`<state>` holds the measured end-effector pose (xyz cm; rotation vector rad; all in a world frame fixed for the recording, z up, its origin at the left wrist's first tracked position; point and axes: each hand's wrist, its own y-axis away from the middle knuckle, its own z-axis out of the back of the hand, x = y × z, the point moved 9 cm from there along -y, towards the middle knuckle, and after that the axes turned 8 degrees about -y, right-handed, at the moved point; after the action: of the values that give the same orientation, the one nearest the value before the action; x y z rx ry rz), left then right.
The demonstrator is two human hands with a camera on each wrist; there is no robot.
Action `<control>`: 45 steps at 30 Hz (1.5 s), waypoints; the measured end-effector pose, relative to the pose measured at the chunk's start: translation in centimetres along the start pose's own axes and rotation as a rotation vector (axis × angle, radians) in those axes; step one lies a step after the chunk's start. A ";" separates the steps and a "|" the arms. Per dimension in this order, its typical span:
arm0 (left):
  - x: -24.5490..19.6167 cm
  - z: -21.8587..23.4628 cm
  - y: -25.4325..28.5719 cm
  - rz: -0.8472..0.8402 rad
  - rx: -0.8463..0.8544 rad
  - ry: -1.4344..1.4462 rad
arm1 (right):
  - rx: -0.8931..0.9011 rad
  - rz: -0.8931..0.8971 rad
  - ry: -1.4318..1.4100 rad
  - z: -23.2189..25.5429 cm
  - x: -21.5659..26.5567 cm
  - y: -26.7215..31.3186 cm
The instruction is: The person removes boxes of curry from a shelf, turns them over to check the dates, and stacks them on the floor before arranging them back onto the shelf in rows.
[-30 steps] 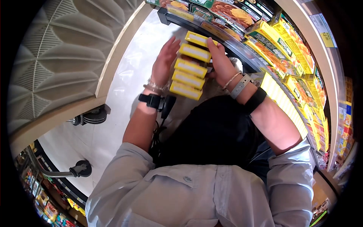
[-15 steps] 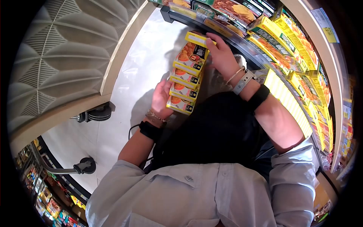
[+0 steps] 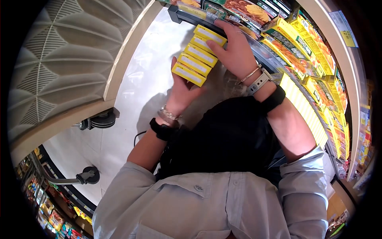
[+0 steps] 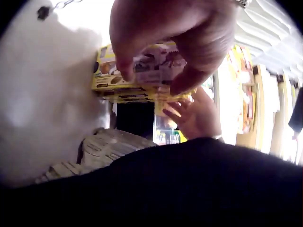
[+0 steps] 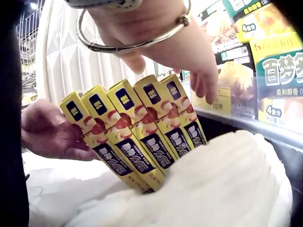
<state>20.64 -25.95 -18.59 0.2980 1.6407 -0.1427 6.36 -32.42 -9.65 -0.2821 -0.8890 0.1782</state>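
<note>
Several yellow boxes [image 3: 196,57] [image 5: 142,127] stand side by side in a slanting row over the floor. At the near end, my left hand [image 3: 183,93] [image 5: 52,130] holds the row, its fingers curved over the boxes [image 4: 151,68] in the left wrist view. My right hand [image 3: 237,53] [image 4: 200,118] lies over the far end with its fingers spread, the thumb touching a box top. The right wrist view shows the right hand [image 5: 163,42] above the row, fingers reaching down past the last box. The undersides of the boxes are hidden.
A shelf with a dark front edge [image 3: 191,20] and boxed goods [image 3: 294,47] runs along the right. On the left is a wavy-patterned panel [image 3: 71,55] with a caster [image 3: 101,120] below. A pale plastic bag [image 5: 227,184] lies close to the boxes.
The box row has tipped so that narrow yellow sides show instead of printed fronts, and has shifted up. My left hand has moved up with it; my right hand has come further over the far boxes.
</note>
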 end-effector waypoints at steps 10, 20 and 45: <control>-0.1 0.5 -2.9 -0.315 -0.330 -0.482 | 0.284 0.099 0.202 -1.4 1.8 -1.4; -1.6 1.0 -4.2 -0.349 -0.400 -0.478 | 0.239 0.261 0.484 -1.4 2.2 -2.1; -3.1 0.1 -4.1 -0.392 -0.446 -0.542 | 0.224 0.235 0.280 1.3 3.0 0.2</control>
<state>19.84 -30.29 -15.91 -0.3810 1.1312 -0.1342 7.26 -31.22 -6.70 -0.1961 -0.5504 0.4418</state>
